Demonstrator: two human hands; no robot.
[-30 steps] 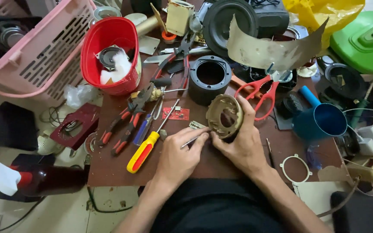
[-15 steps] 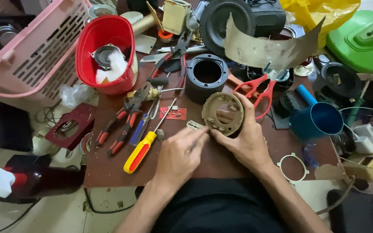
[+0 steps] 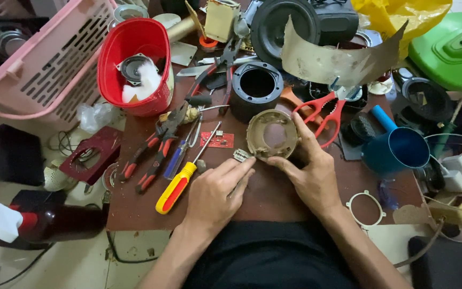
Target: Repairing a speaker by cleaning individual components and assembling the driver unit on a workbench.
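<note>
Head view, workbench from above: the right hand (image 3: 312,176) is gripping the rim of a tan round housing (image 3: 272,135), thumb on its near edge and fingers wrapping its right side, tilting it up on the brown tabletop (image 3: 274,198). The left hand (image 3: 216,192) is lying just beside it, fingers curled and pinching a small silver metal piece (image 3: 240,155) that is touching the housing's lower-left edge; whether the piece is attached cannot be told. The housing is showing as an open, empty shell, so the work is judged to be mid-way, with fitting or freeing the small piece not yet done. A yellow-and-red screwdriver (image 3: 176,187), red-handled pliers (image 3: 151,155), a small red circuit board (image 3: 216,140), a black ring (image 3: 256,88), red scissors (image 3: 323,109) and a blue cup (image 3: 399,150) are crowding the far half. Open room is lying only along the near table edge, between the two wrists.
</note>
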